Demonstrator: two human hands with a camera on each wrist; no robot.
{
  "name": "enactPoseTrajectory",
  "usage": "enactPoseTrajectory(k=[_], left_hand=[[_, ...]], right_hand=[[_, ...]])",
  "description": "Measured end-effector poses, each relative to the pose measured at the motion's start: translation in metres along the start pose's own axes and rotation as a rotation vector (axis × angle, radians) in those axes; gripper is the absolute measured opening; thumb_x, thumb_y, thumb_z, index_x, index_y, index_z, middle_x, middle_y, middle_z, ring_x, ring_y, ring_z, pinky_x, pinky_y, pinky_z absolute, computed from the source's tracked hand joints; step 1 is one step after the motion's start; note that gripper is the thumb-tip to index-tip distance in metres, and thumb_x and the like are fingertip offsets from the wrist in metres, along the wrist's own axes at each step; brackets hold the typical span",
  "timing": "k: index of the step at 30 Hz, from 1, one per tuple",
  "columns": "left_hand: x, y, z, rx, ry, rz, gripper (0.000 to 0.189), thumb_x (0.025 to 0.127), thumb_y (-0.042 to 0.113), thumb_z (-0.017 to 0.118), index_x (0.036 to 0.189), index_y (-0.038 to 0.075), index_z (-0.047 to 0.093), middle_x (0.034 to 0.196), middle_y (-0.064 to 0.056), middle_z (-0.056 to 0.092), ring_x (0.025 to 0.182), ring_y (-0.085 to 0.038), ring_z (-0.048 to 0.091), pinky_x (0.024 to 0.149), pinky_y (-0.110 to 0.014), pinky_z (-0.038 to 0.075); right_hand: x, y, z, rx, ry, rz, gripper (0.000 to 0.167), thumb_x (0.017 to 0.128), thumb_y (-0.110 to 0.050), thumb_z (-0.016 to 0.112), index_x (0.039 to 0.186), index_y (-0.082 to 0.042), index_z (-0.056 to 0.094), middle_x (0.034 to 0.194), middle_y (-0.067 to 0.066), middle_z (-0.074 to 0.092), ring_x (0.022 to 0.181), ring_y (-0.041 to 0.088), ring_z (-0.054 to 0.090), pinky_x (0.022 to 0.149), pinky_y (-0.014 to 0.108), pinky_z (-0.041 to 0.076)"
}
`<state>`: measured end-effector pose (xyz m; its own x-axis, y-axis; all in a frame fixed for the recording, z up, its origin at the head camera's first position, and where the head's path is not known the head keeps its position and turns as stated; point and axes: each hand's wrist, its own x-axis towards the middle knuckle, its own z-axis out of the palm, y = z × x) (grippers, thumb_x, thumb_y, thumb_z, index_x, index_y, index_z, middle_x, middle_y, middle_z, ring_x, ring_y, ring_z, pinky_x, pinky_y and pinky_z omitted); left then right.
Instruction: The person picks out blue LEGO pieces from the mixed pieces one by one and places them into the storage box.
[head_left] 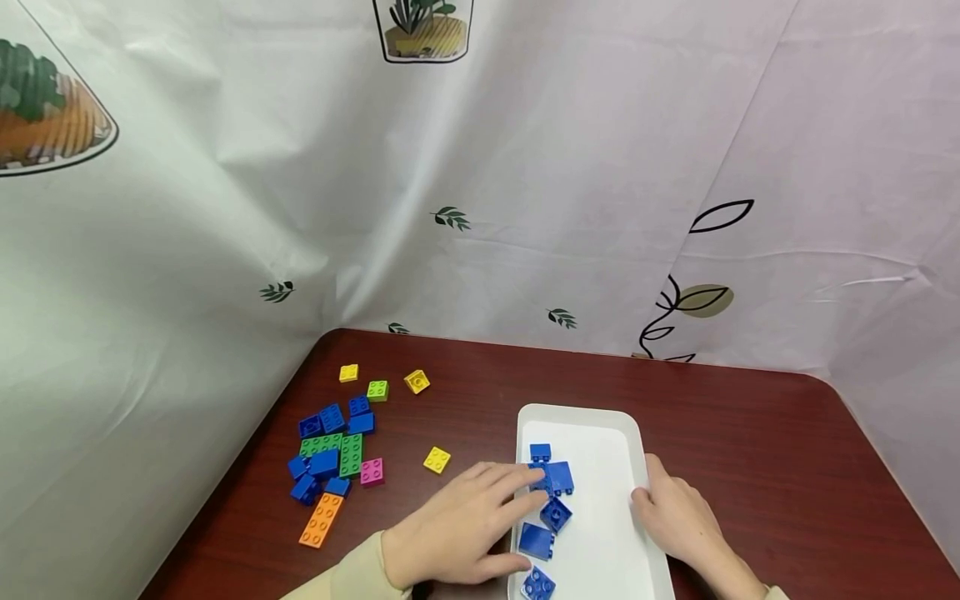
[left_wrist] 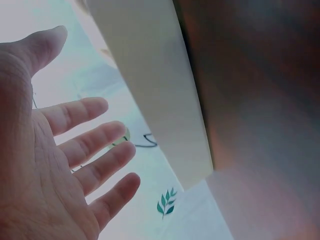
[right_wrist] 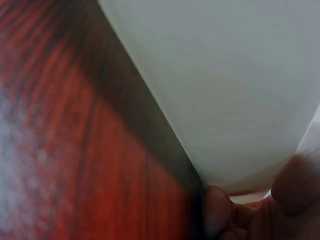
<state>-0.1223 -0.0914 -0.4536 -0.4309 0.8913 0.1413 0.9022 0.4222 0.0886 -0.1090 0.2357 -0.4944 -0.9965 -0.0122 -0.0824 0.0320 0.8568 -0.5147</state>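
A white tray (head_left: pixel 607 500) is raised off the table along its right side, where my right hand (head_left: pixel 678 512) grips the rim. In the right wrist view its pale underside (right_wrist: pixel 220 90) shows above the tabletop, with curled fingers (right_wrist: pixel 217 212) at its edge. Several blue toy bricks (head_left: pixel 536 541) lie along the tray's left side. Over that side reaches my left hand (head_left: pixel 476 529), fingers extended and spread, its fingertips close to the bricks; whether they touch is unclear. The left wrist view shows its palm (left_wrist: pixel 45 165) beside the tray's wall (left_wrist: pixel 155 90), holding nothing.
At the left of the brown table (head_left: pixel 765 467) sits a cluster of blue bricks, green bricks (head_left: pixel 351 456), an orange brick (head_left: pixel 321 521) and a pink brick (head_left: pixel 372 472). A yellow brick (head_left: pixel 437 460) lies nearer the tray. Patterned white cloth (head_left: pixel 525 167) hangs behind the table.
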Motion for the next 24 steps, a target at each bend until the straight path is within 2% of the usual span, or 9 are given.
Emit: enactPoseTrajectory(k=[5, 11, 16, 24], left_hand=[[-0.002, -0.010, -0.007, 0.028, 0.044, -0.058, 0.068, 0.095, 0.062, 0.055, 0.148, 0.019, 0.050, 0.155, -0.002, 0.041, 0.139, -0.019, 0.041, 0.111, -0.046, 0.039], [-0.005, -0.031, -0.011, 0.094, 0.113, -0.141, 0.066, 0.093, 0.057, 0.061, 0.144, 0.015, 0.053, 0.151, -0.006, 0.046, 0.135, -0.024, 0.047, 0.107, -0.048, 0.042], [-0.010, -0.049, -0.014, 0.125, 0.123, -0.240, 0.061, 0.091, 0.051, 0.067, 0.139, 0.015, 0.057, 0.149, -0.007, 0.048, 0.132, -0.024, 0.049, 0.104, -0.047, 0.044], [-0.020, -0.075, -0.016, 0.198, 0.160, -0.384, 0.054, 0.088, 0.045, 0.072, 0.130, 0.012, 0.064, 0.133, -0.009, 0.057, 0.119, -0.027, 0.055, 0.099, -0.048, 0.047]], right_hand=[[0.000, 0.000, 0.000, -0.006, 0.002, -0.004, 0.048, 0.093, -0.012, 0.054, 0.137, 0.006, 0.043, 0.087, 0.013, 0.069, 0.061, 0.018, 0.050, 0.054, 0.036, 0.041], [0.000, 0.000, 0.000, -0.009, 0.008, -0.008, 0.047, 0.093, -0.012, 0.054, 0.136, 0.005, 0.044, 0.086, 0.012, 0.069, 0.060, 0.018, 0.050, 0.054, 0.036, 0.041], [0.000, 0.000, 0.000, -0.004, 0.004, -0.003, 0.047, 0.093, -0.012, 0.055, 0.136, 0.005, 0.044, 0.085, 0.012, 0.068, 0.059, 0.018, 0.050, 0.053, 0.036, 0.040], [0.000, 0.000, 0.000, -0.006, 0.005, -0.005, 0.048, 0.093, -0.012, 0.055, 0.136, 0.005, 0.043, 0.082, 0.010, 0.067, 0.058, 0.018, 0.049, 0.053, 0.036, 0.040]])
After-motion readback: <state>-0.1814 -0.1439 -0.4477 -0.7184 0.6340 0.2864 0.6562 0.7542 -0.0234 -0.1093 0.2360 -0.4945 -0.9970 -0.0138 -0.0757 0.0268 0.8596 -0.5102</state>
